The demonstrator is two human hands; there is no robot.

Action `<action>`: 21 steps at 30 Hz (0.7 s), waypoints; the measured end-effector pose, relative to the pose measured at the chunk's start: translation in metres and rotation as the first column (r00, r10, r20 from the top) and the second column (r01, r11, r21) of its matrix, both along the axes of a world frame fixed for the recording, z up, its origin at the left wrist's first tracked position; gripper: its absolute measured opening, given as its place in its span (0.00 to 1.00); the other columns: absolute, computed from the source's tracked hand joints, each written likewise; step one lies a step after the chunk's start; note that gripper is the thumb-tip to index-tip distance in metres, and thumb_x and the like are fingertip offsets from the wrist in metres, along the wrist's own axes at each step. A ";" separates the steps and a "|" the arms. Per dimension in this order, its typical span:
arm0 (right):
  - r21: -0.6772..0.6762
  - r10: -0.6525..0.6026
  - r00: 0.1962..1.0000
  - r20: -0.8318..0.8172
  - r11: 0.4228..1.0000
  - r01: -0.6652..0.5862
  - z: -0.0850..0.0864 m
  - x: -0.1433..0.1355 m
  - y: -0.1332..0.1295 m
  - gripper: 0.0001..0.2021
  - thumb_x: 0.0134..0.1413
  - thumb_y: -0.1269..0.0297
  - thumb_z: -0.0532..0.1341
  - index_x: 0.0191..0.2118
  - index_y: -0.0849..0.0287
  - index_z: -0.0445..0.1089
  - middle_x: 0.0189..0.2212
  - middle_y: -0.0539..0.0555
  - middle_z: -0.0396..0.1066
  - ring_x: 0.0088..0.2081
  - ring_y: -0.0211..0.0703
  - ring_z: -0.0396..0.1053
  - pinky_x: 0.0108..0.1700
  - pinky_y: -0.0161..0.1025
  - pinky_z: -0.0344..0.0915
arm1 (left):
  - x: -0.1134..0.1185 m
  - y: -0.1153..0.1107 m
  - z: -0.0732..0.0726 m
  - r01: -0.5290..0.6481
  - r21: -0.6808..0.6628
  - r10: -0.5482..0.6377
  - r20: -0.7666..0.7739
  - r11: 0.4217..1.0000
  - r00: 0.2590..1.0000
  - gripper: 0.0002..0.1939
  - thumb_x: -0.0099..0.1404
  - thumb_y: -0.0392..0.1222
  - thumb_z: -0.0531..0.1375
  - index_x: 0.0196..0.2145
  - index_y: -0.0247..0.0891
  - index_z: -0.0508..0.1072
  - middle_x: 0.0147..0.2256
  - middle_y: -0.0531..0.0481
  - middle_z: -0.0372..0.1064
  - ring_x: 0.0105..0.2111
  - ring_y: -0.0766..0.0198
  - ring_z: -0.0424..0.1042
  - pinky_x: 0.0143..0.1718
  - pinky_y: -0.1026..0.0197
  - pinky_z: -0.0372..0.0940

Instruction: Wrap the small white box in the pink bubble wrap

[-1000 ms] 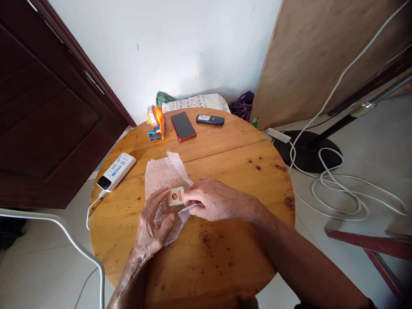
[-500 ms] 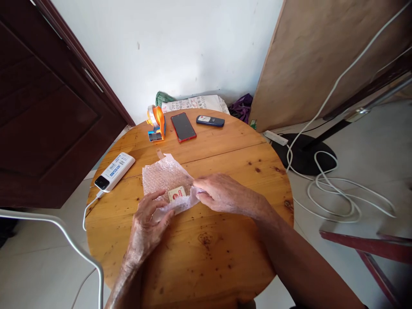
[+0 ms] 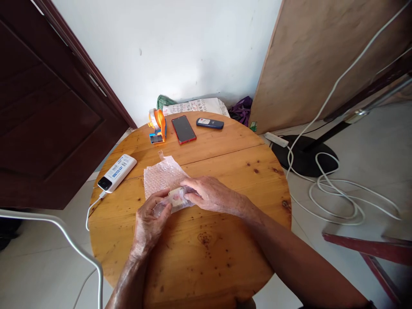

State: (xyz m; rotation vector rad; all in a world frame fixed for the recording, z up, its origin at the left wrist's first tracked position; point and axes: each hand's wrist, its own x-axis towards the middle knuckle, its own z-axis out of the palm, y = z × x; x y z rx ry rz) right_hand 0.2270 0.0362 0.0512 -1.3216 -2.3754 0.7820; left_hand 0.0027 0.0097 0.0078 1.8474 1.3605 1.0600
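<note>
A sheet of clear bubble wrap (image 3: 162, 174) lies on the round wooden table (image 3: 206, 266), a small strip of clear tape (image 3: 161, 153) at its far corner. Its near edge is folded over a small cream-coloured box (image 3: 175, 197) with red print, which shows through the plastic. My left hand (image 3: 151, 219) grips the left end of the fold between thumb and fingers. At the right end, my right hand (image 3: 209, 194) pinches the wrap against the box, its fingertips partly hidden by the hand itself.
Along the table's far side are an orange and blue tape dispenser (image 3: 157, 125), a phone (image 3: 184, 129) with a red edge and a dark blue handset (image 3: 210, 123). A white power bank (image 3: 117, 173) with a cable sits at the left. Cables (image 3: 341, 210) coil on the floor at right.
The near edge of the bubble wrap has come up over the box, which was uncovered before. My right hand has moved left, and my left hand has closed on the fold.
</note>
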 end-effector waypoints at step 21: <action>-0.021 -0.018 0.954 0.298 0.999 0.025 0.006 0.010 -0.005 0.13 0.59 0.72 0.57 0.48 0.59 0.70 0.40 0.57 0.77 0.41 0.49 0.73 0.35 0.38 0.56 | 0.002 0.000 0.000 -0.003 -0.308 0.087 0.258 0.952 0.962 0.12 0.57 0.42 0.65 0.38 0.38 0.73 0.36 0.50 0.76 0.34 0.65 0.73 0.36 0.67 0.68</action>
